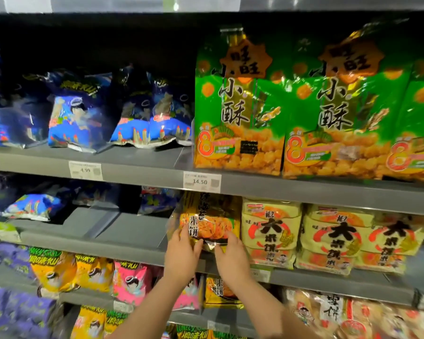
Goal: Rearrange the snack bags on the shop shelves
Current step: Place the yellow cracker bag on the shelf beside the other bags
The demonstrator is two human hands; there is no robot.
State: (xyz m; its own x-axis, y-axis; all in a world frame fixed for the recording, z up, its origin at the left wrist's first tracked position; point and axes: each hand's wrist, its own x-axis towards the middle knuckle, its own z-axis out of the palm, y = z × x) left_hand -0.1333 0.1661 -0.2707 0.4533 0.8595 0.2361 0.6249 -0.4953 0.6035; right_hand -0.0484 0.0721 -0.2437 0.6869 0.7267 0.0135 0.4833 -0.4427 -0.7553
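While both arms reach up to the middle shelf (132,231), the left hand (181,253) and right hand (231,255) each grip the bottom edge of a gold rice-cracker bag (207,216). The bag stands upright at the shelf front, touching pale yellow cracker bags (271,228) on its right, beneath large green bags (240,106).

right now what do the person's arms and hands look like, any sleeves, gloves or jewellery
Both the left hand and the right hand are bare: no gloves, no rings that I can make out. The left forearm and right forearm are bare too, with no sleeve, watch or bracelet showing.
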